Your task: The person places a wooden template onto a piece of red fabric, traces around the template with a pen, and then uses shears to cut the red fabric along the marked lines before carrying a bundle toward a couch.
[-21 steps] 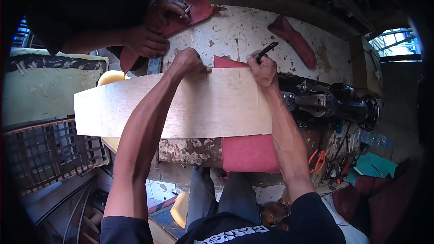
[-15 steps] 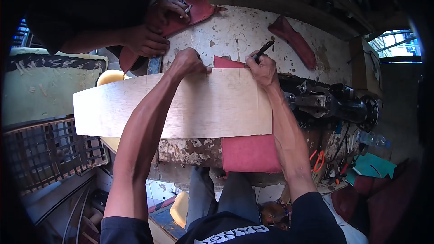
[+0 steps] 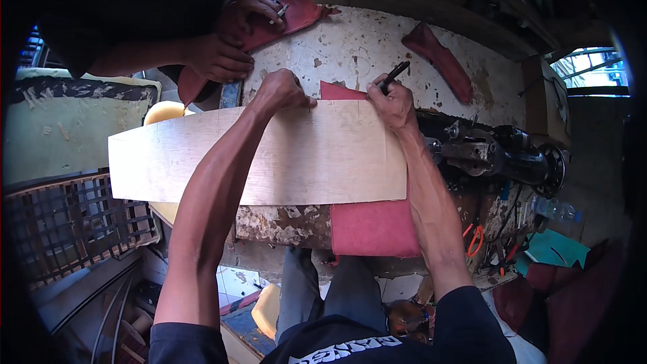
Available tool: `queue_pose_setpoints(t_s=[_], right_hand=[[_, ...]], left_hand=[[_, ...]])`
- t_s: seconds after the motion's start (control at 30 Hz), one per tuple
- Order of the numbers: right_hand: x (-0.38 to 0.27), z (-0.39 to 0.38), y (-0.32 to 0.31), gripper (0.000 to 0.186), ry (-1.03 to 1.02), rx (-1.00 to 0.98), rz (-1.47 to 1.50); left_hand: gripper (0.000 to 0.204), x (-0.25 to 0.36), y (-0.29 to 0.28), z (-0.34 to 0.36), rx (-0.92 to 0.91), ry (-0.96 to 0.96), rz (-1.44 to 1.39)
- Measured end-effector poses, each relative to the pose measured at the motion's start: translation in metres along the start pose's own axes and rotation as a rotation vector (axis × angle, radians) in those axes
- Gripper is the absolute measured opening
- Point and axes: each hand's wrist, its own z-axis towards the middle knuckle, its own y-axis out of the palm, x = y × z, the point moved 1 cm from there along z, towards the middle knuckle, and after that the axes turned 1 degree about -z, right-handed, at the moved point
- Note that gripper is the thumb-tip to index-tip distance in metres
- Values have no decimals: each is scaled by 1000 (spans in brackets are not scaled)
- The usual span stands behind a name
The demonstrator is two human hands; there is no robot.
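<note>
A pale plywood board [image 3: 317, 152] lies across red fabric [image 3: 371, 226] on a scuffed bench [image 3: 357, 40]; short pencil-like marks show along its upper edge. My left hand [image 3: 280, 91] is curled at that edge, fingers bent onto it, some hidden behind the knuckles. My right hand [image 3: 394, 104] holds a black pen [image 3: 395, 75] at the board's upper right corner, resting against the edge.
A co-worker's hands [image 3: 222, 57] rest by red fabric [image 3: 290, 7], one holding a cigarette. A black sewing machine [image 3: 485, 152] is on the right, near orange-handled pliers [image 3: 475, 239] and a plastic bottle [image 3: 556, 209]. Another red piece [image 3: 438, 61] lies behind; a slatted frame [image 3: 74, 222] stands left.
The whole view has shifted very slightly. My hands, the pen and the board hold nearly the same positions.
</note>
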Motion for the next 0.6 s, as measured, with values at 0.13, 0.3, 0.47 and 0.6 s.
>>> queue_pose_setpoints(t_s=[0.13,0.3,0.47,0.6], right_hand=[[-4,0,4,23,21,-33,20],[-12,-3,1,22,-6,8,-43],[-18,-45,-5,14,-80,204,231],[-45,-129,-15,12,86,243,379]], left_hand=[[52,-3,-3,-2,-11,-3,-31],[51,1,-2,-3,5,26,-56],[44,-2,-1,1,0,-13,-62],[44,-3,-6,-4,22,-5,-47]])
